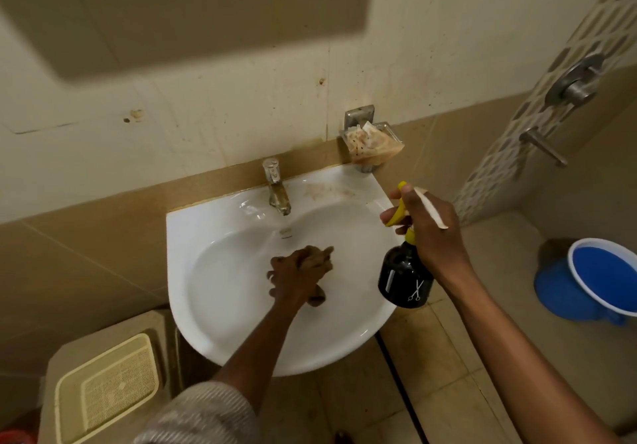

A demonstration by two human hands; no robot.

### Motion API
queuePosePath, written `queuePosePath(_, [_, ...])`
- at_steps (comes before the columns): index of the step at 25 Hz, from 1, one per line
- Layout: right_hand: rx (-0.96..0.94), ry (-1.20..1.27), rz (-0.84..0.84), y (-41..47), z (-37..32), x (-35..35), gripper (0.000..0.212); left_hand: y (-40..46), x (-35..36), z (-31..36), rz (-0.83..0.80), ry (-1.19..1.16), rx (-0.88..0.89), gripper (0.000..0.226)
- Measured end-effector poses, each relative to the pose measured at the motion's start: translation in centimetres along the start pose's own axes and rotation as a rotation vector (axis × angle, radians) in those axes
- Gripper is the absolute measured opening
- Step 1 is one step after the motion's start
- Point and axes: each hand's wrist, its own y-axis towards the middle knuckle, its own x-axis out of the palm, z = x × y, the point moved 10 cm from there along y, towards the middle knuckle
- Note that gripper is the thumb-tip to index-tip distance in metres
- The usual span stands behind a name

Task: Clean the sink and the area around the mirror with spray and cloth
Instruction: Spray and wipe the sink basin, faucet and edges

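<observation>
- The left hand (296, 276) has its grip closed on a bunched brown cloth (315, 264), pressed to the bottom of the sink (213, 323) basin.
- The right hand (427, 226) grips the dark spray bottle (405, 276) upright over the sink's right rim, finger on the yellow trigger.
- The brown stain (322, 191) lies on the back ledge, ahead-left of the nozzle, nearer the right hand.

- You are standing in a small home bathroom, worn and stained
- A white wall-hung sink (241, 305) with a single chrome tap (275, 185) sits against beige tiled walls (86, 254)
- A metal soap dish (372, 140) is fixed to the wall just above the sink's right corner
- To your right, a shower mixer valve (575, 85) on a patterned tile strip, and a blue bucket (599, 278) on the floor
</observation>
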Motion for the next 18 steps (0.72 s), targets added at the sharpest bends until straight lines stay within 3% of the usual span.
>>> queuePosePath(4, [0.154, -0.134, -0.117, -1.1, 4.7, 3.5, 0.035, 4.1, 1.9, -6.3, -0.047, 0.196, -0.194, 0.060])
queuePosePath(7, [0.296, -0.150, -0.194, -2.3, 7.5, 5.1, 0.039, 5.2, 3.5, -6.4, -0.059, 0.373, -0.134, 0.067])
queuePosePath(11, [0.484, -0.226, -0.265, -4.1, 10.6, 5.2, 0.037, 6.0, 4.6, -6.0, -0.088, 0.269, -0.099, 0.069])
queuePosePath(14, [0.571, -0.268, -0.224, -5.1, 12.4, 3.9, 0.035, 6.5, 4.9, -5.8, -0.036, 0.243, -0.114, 0.072])
queuePosePath(18, [0.477, -0.327, -0.071, -4.3, 11.2, 1.1, 0.030, 6.8, 8.4, -4.0, -0.011, 0.319, -0.040, 0.079])
